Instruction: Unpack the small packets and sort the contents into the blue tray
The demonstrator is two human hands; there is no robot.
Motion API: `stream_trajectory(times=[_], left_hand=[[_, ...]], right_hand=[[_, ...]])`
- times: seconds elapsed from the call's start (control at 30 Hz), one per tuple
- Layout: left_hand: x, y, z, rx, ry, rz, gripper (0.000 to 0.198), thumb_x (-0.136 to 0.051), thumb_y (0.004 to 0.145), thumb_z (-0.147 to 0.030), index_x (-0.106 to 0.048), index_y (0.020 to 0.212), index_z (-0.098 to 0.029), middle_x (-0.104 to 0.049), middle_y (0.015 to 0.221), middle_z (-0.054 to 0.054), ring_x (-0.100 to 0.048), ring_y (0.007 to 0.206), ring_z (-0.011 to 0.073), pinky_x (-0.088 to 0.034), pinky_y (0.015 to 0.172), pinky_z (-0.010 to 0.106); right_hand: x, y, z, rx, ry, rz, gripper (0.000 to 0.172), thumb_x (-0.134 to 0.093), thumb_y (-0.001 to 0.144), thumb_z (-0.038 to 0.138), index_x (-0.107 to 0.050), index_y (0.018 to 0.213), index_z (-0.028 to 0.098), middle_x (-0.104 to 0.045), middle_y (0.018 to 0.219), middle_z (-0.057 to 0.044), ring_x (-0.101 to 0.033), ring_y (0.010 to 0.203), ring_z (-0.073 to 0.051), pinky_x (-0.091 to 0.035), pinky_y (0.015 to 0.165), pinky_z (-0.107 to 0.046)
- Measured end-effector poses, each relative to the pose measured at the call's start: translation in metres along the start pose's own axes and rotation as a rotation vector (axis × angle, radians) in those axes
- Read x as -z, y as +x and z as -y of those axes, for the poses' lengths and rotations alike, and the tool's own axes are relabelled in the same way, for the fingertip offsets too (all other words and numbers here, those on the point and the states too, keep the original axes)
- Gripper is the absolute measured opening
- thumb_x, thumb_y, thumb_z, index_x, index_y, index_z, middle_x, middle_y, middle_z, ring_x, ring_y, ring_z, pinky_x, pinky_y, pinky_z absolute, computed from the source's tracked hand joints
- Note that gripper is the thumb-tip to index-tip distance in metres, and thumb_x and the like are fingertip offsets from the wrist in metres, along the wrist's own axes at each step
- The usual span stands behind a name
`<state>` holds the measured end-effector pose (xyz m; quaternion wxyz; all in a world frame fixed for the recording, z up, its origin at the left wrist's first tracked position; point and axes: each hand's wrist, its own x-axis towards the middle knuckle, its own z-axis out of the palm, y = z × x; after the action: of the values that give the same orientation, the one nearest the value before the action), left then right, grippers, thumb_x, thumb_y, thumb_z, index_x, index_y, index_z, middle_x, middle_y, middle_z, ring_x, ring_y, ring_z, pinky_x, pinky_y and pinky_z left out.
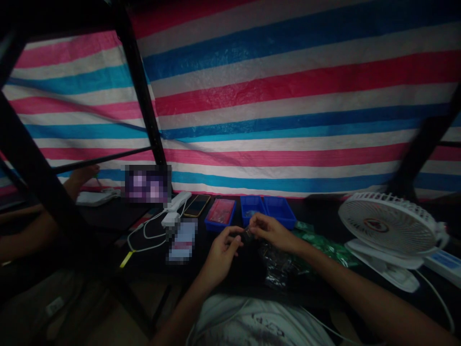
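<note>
Between my two hands, above the black table, is a small dark piece (248, 235) too dim to name. My left hand (222, 252) pinches its left side with thumb and fingers. From the right, my right hand (272, 231) grips it with bent fingertips. Just below my right hand lies a heap of shiny clear plastic bags (276, 266). Green packets (326, 247) spread under and beyond my right forearm. Behind the hands stands a blue divided tray (279, 212), with something small in its left compartment. Left of it, a smaller blue box (220, 215) holds reddish packets.
A white clip fan (382, 230) stands at the right. Toward the left lie a phone (197, 205), a white charger (170, 219) with a looped cable, and a blurred-out card. Another person's arm (32, 233) shows beyond a black metal post (140, 86). Striped sheeting (288, 96) hangs behind.
</note>
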<state>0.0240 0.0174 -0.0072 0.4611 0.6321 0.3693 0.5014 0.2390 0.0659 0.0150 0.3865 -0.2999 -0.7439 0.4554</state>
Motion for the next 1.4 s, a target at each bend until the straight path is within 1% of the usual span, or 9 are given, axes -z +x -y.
stream_trajectory(times=[0.13,0.3,0.47,0.73,0.93,1.07,1.13,1.3,1.4], left_hand=[[0.000,0.000,0.001,0.000,-0.023,-0.017,0.027,-0.060,0.094,-0.042,-0.065,0.108,-0.020,-0.068,0.115,0.010,-0.068,0.084,0.0183,-0.048,0.060,0.024],[0.000,-0.001,-0.004,-0.015,0.027,0.039,0.031,-0.060,0.094,-0.045,-0.072,0.108,-0.020,-0.068,0.120,0.011,-0.068,0.086,0.0198,-0.049,0.063,0.025],[0.001,-0.001,-0.006,-0.053,0.038,0.028,0.034,-0.056,0.096,-0.045,-0.075,0.109,-0.020,-0.068,0.118,0.011,-0.067,0.083,0.0189,-0.048,0.060,0.025],[0.000,-0.002,-0.007,-0.026,0.039,0.030,0.031,-0.059,0.095,-0.043,-0.075,0.112,-0.022,-0.064,0.124,0.011,-0.068,0.087,0.0195,-0.050,0.063,0.025],[-0.002,-0.004,-0.009,-0.035,0.024,0.035,0.030,-0.061,0.094,-0.041,-0.074,0.114,-0.023,-0.063,0.127,0.010,-0.066,0.090,0.0191,-0.051,0.065,0.025],[-0.002,-0.003,-0.009,-0.027,0.025,0.049,0.031,-0.063,0.093,-0.040,-0.072,0.118,-0.024,-0.061,0.130,0.010,-0.065,0.095,0.0196,-0.052,0.069,0.025],[-0.001,-0.003,-0.007,-0.017,0.037,0.049,0.033,-0.063,0.093,-0.039,-0.070,0.121,-0.023,-0.063,0.126,0.010,-0.064,0.093,0.0190,-0.051,0.070,0.025],[0.001,-0.004,0.001,0.043,0.055,0.054,0.037,-0.064,0.093,-0.040,-0.066,0.125,-0.022,-0.066,0.094,0.005,-0.061,0.078,0.0157,-0.048,0.067,0.025],[0.001,-0.005,0.001,0.045,0.075,0.074,0.036,-0.063,0.094,-0.041,-0.067,0.124,-0.022,-0.066,0.095,0.005,-0.060,0.078,0.0150,-0.046,0.067,0.024]], right_hand=[[0.000,0.002,-0.004,-0.059,0.129,-0.029,0.032,-0.074,0.086,0.044,-0.055,0.093,0.019,-0.066,0.077,0.000,-0.067,0.069,-0.016,-0.051,0.065,-0.028],[-0.001,0.002,0.002,-0.083,0.225,-0.057,0.037,-0.080,0.080,0.043,-0.055,0.094,0.019,-0.067,0.083,0.000,-0.073,0.074,-0.019,-0.058,0.068,-0.032],[-0.001,0.002,0.002,-0.071,0.203,-0.012,0.036,-0.078,0.083,0.043,-0.063,0.106,0.019,-0.065,0.092,-0.001,-0.068,0.074,-0.015,-0.055,0.072,-0.031],[0.001,0.001,0.002,-0.021,0.034,-0.007,0.023,-0.071,0.089,0.040,-0.069,0.093,0.018,-0.064,0.084,-0.001,-0.060,0.075,-0.017,-0.047,0.071,-0.030],[0.001,0.000,0.002,-0.014,0.008,0.003,0.007,-0.068,0.085,0.024,-0.067,0.089,0.019,-0.063,0.083,-0.001,-0.060,0.078,-0.018,-0.045,0.072,-0.030],[0.001,0.001,0.004,0.001,0.015,-0.009,0.007,-0.067,0.084,0.024,-0.065,0.089,0.019,-0.062,0.081,0.000,-0.058,0.075,-0.017,-0.044,0.070,-0.029],[0.001,0.001,0.004,-0.001,0.025,-0.018,0.012,-0.068,0.086,0.029,-0.064,0.090,0.018,-0.061,0.079,0.000,-0.057,0.073,-0.017,-0.044,0.068,-0.029],[0.000,0.002,0.002,0.008,0.075,-0.037,0.023,-0.069,0.089,0.040,-0.061,0.091,0.019,-0.061,0.080,0.000,-0.057,0.071,-0.016,-0.044,0.067,-0.029],[0.000,0.003,0.000,0.009,0.093,-0.046,0.021,-0.069,0.088,0.038,-0.059,0.091,0.019,-0.060,0.080,0.001,-0.057,0.071,-0.016,-0.044,0.067,-0.029]])
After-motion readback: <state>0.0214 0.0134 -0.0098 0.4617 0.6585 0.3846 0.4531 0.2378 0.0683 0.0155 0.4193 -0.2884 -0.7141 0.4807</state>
